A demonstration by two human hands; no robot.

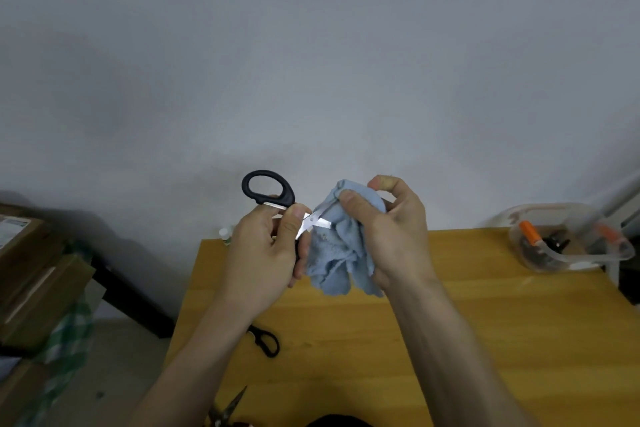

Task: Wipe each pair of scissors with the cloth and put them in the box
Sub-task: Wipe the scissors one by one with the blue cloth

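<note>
My left hand grips a pair of black-handled scissors near the pivot, held up above the wooden table. The blades are spread slightly and their tips are buried in a light blue cloth. My right hand pinches that cloth around the blades, thumb in front, fingers behind. A second pair of black-handled scissors lies on the table under my left forearm, partly hidden. A third pair with open blades lies at the near edge. The clear plastic box stands at the far right corner.
The box holds several scissors with black and orange handles. A small white bottle stands at the table's far left corner. Cardboard boxes and a green checked cloth are stacked left of the table. A white wall rises behind.
</note>
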